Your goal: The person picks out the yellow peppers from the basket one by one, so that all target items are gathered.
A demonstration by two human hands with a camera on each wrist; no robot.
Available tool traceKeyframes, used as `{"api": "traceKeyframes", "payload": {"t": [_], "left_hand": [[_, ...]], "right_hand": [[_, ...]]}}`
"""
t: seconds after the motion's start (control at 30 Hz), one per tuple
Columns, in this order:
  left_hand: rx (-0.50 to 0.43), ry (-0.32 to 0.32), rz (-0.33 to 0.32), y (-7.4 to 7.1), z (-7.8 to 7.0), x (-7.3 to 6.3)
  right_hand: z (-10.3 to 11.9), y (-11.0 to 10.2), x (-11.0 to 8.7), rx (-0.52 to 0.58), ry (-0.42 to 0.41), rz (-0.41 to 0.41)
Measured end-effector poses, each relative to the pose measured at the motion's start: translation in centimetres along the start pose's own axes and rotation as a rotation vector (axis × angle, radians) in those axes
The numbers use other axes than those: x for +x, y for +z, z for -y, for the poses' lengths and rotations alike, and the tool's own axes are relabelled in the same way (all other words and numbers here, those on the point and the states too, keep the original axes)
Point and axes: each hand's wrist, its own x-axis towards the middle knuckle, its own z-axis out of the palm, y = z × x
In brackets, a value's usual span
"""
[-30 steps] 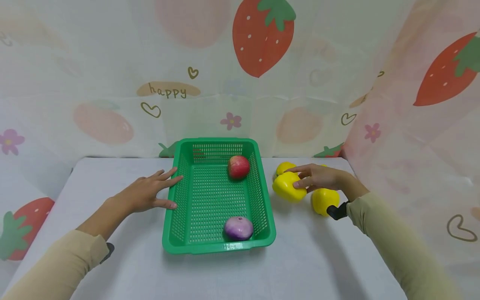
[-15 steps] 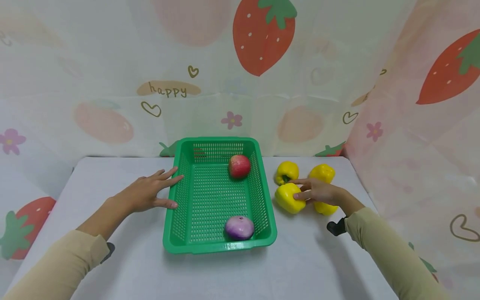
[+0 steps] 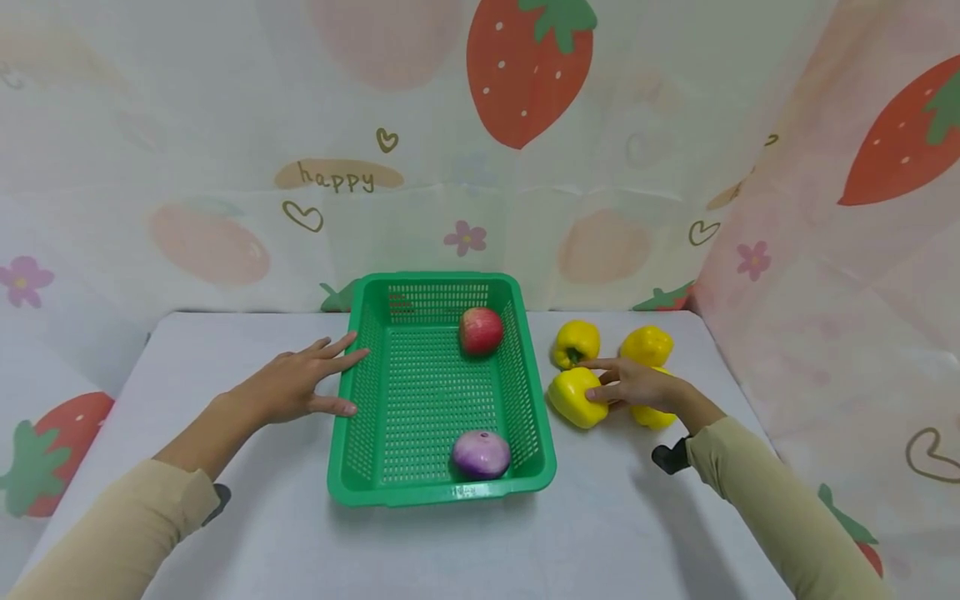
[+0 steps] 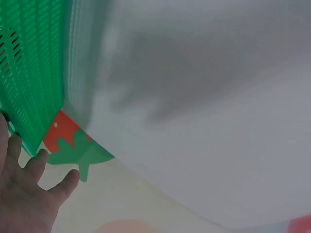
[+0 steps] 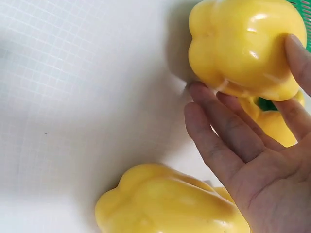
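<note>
In the head view, my left hand (image 3: 296, 383) rests its spread fingers on the left rim of a green plastic basket (image 3: 341, 450). The left wrist view shows those fingers by the basket wall (image 4: 36, 73). Right of the basket, a yellow bell pepper (image 3: 573, 400) sits on the table. My right hand (image 3: 637, 386) is at it, thumb touching its side and the other fingers extended behind it. In the right wrist view, these fingers look loose and fairly straight beside the pepper (image 5: 243, 46). Inside the basket are a red apple (image 3: 481, 332) and a purple onion (image 3: 481, 455).
Close behind the touched pepper lies another yellow bell pepper (image 3: 577, 340), stem toward me. Two more stand to the right, a far yellow pepper (image 3: 647, 344) and a nearer yellow pepper (image 3: 654, 417), partly hidden by my right hand. A printed cloth backdrop (image 3: 420, 217) rises behind the white table (image 3: 247, 508).
One second ago my right hand held the pepper a little higher; it came down toward me onto the table and has stayed there. My left hand keeps its place on the basket rim.
</note>
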Motion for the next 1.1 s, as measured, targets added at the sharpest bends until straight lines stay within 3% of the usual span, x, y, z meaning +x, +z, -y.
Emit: {"api": "traceKeyframes", "payload": {"t": [0.37, 0.63, 1.1], "left_hand": [[0.0, 0.0, 0.013, -0.4, -0.4, 0.1], [0.01, -0.009, 0.014, -0.3, -0.5, 0.4], [0.114, -0.011, 0.011, -0.9, -0.5, 0.2]], "right_hand": [[0.2, -0.3, -0.8, 0.021, 0.034, -0.005], [1.1, -1.3, -1.7, -0.005, -0.013, 0.013], [2.5, -3.7, -3.9, -0.097, -0.018, 0.03]]}}
